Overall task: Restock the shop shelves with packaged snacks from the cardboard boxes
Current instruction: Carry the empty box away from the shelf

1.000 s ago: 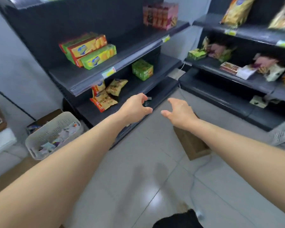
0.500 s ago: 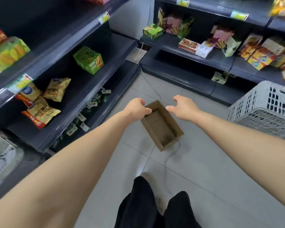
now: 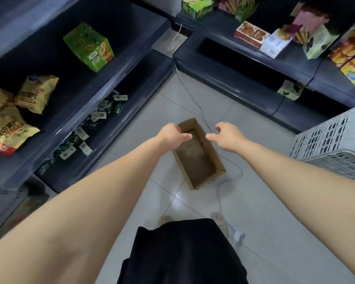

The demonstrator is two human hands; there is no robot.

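A pale tiled floor (image 3: 264, 232) runs between dark shelves. The left shelf unit (image 3: 121, 66) carries yellow chip bags (image 3: 36, 93) and, farther along, a green snack pack (image 3: 88, 47); its bottom shelf holds scattered small sachets (image 3: 84, 138). A thin cable (image 3: 193, 97) trails over the tiles from the far corner. The far shelf unit (image 3: 244, 56) on the right holds mixed snack boxes (image 3: 252, 34).

A cardboard box (image 3: 197, 162) stands on the floor in the middle, and a white slatted crate (image 3: 332, 144) sits at the right edge, its inside hidden.

The box is brown, narrow and open-topped, and appears empty. The left hand (image 3: 171, 136) hangs over its far left wall, fingers loosely curled, nothing visibly held. The right hand (image 3: 229, 136) hovers just right of the box, fingers apart and relaxed.
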